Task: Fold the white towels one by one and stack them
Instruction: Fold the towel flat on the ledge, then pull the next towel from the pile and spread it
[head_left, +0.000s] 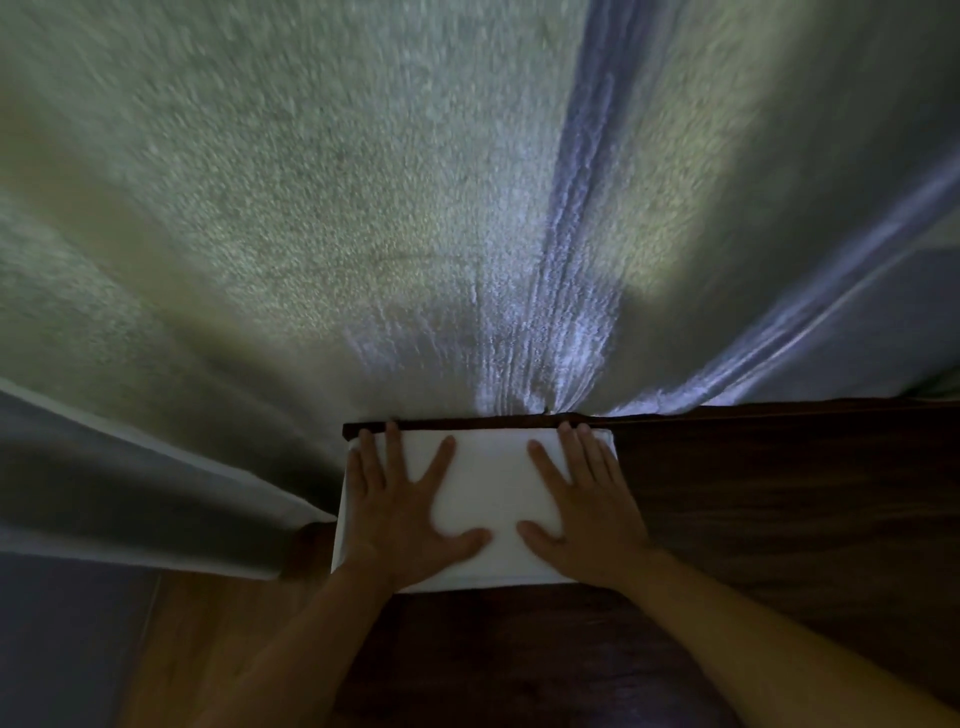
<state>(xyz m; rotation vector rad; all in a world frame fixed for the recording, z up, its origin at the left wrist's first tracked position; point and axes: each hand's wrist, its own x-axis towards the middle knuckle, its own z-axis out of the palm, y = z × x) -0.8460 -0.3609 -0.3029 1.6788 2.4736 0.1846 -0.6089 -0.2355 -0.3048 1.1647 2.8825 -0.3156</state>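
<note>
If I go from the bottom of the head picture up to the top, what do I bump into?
Dark wooden table → folded white towel with the left hand and right hand flat on it → big hanging towel cloth.

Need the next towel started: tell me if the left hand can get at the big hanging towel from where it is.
Probably yes. The left hand lies flat on the folded towel, holding nothing, and the hanging towel drapes just beyond its fingertips with nothing between them.
</note>
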